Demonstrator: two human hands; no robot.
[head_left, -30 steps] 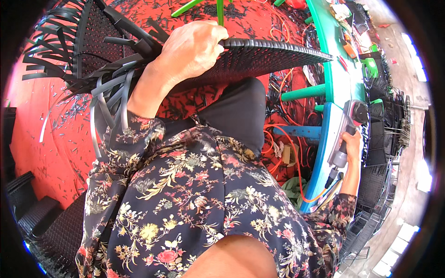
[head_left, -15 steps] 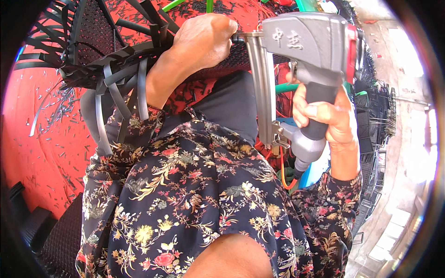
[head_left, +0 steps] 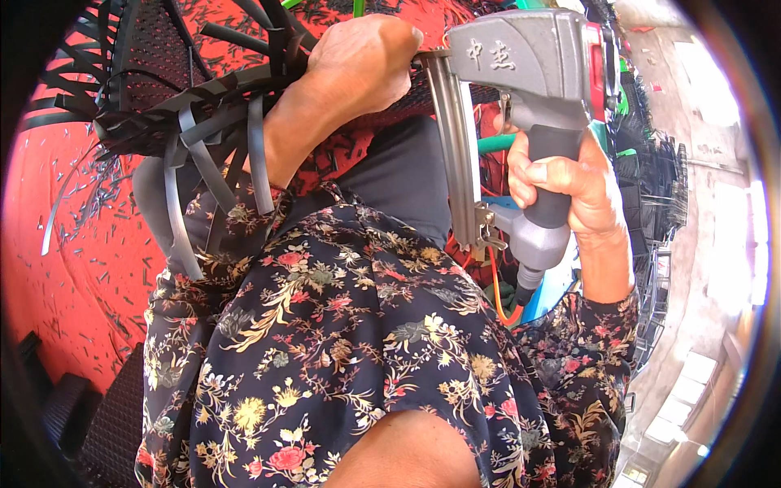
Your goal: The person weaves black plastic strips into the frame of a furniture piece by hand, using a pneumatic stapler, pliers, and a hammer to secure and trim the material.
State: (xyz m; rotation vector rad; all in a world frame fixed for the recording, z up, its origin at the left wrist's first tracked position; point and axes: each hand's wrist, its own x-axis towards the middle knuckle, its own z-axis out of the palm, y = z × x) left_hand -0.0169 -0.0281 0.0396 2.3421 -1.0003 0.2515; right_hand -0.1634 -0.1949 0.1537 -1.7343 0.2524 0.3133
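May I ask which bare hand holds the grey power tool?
The right hand, wrapped around the black-handled grey power tool; the left hand grips a black woven panel.

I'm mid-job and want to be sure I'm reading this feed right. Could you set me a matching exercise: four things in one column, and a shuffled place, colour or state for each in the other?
Things:
1. Pneumatic stapler
2. Air hose
3. Left hand
4. Floor covering

Places, colours, states:
A. Orange and slender, bent in a curve
B. Red and spread across the ground
C. Gripped in the right hand
D. At the edge of the black woven panel

Pairs: 1-C, 2-A, 3-D, 4-B
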